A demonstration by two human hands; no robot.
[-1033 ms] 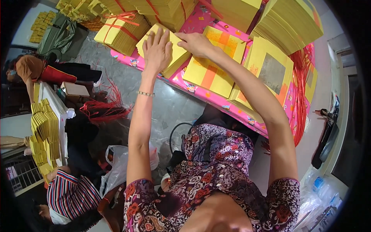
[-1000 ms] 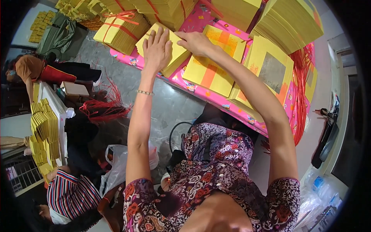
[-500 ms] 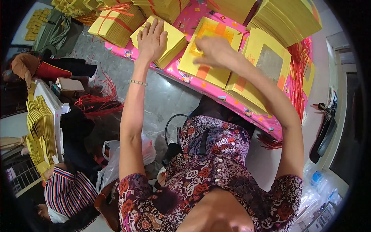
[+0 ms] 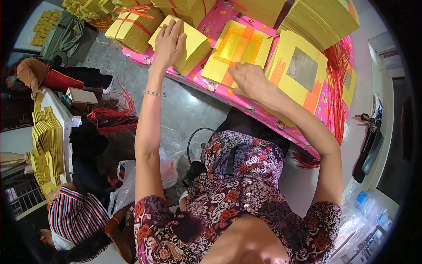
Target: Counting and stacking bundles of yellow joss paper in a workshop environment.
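Note:
My left hand (image 4: 168,45) lies flat with spread fingers on top of a thick stack of plain yellow paper (image 4: 189,44). To the right of it, a yellow paper stack with a gold square and orange band (image 4: 237,44) lies on the pink patterned table cover. My right hand (image 4: 249,79) is at this stack's near edge, its fingers curled together; whatever may be between them is hidden. Just right of that hand sits another yellow stack with a silver-grey square (image 4: 302,67).
Yellow bundles tied with red ribbon (image 4: 136,28) stand at the back left. A tall yellow stack (image 4: 318,24) is at the back right. Red strings (image 4: 336,92) hang over the table's right side. To the left, a person in a striped top (image 4: 79,211) is beside folded yellow paper (image 4: 47,136).
My right hand has moved toward me from over the gold square to the near edge of that stack, and its fingers have curled in. My left hand stays on its stack.

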